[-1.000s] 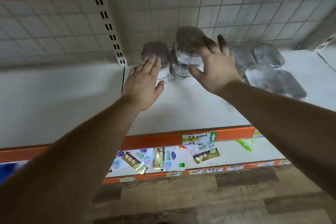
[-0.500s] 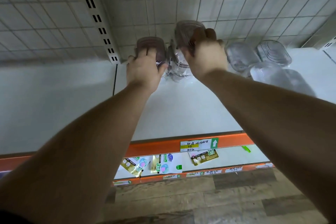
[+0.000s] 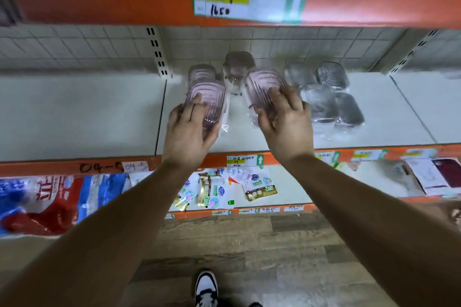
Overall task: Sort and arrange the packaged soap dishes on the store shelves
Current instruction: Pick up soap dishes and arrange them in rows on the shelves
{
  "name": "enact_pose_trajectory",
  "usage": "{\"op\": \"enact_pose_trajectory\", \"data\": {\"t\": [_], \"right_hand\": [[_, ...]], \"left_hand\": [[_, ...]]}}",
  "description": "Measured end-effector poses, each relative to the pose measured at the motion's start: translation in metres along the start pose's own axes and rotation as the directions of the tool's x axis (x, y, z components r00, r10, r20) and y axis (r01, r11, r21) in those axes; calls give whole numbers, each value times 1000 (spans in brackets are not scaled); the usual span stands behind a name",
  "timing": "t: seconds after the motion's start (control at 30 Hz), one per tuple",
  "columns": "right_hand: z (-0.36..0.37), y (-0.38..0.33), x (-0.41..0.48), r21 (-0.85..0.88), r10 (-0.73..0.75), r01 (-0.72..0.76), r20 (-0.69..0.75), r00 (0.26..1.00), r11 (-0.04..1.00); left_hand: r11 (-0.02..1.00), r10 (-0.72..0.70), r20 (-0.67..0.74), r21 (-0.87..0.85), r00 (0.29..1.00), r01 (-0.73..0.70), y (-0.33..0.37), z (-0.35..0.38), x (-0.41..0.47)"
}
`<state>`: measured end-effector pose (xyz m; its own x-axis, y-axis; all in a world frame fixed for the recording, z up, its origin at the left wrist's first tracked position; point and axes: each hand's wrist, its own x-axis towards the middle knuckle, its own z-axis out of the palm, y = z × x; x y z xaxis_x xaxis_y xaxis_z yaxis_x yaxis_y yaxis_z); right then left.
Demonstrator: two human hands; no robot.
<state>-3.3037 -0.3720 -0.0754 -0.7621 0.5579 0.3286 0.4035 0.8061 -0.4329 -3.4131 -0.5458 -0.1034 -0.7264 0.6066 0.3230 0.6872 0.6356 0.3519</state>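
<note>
Right, both hands are loaded. The left hand grips a pink ribbed plastic soap dish in clear wrap, with fingers lying along its top and the thumb curled at the near left edge. The right hand holds a second pink wrapped soap dish, fingers spread apart over the ribs. Can't tell whether either dish is lifted or resting on the white shelf board.

Two more pink ones sit behind: a flat pink dish at the back and an upright pink dish against the tiled panel. The grey wrapped dishes are just beside the right hand.

My take:
- Set both down flat, side by side, ribs the same way, in front of the back pair.
- Grip the dish body, not the film, which probably slips.
- Tuck the loose wrap tail under.
- Watch the right knuckles, which could nudge the grey pile.
- Keep the colours apart.
</note>
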Motion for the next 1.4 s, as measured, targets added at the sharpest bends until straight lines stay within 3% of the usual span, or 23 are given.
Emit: {"op": "enact_pose_trajectory", "data": {"t": [0.13, 0.27, 0.67, 0.83, 1.03, 1.33, 1.4], "right_hand": [[-45, -5, -51, 4, -4, 4, -7, 1000, 1000], [-94, -16, -88, 102, -3, 5, -11, 1000, 995], [-221, -43, -125, 320, -113, 195, -256, 960, 927], [-246, -60, -82, 267, -183, 267, -301, 936, 926], [-258, -66, -19, 115, -260, 297, -256, 931, 948], [-244, -78, 47, -37, -173, 170, -99, 980, 985], [-239, -79, 59, -74, -138, 133, -68, 988, 988]], "left_hand": [[995, 70, -70, -71, 995, -74, 32, -40, -51], [993, 83, -18, -82, 996, -84, 56, -80, -91], [961, 258, -221, -38, 940, -273, 119, -211, -113], [977, 194, -162, -57, 968, -206, 123, -248, -75], [992, 110, -72, -48, 991, -114, 107, -274, -23], [991, 84, 57, 98, 995, -90, 83, -283, 42], [993, 109, 83, 32, 991, -112, 83, -283, 56]]}}
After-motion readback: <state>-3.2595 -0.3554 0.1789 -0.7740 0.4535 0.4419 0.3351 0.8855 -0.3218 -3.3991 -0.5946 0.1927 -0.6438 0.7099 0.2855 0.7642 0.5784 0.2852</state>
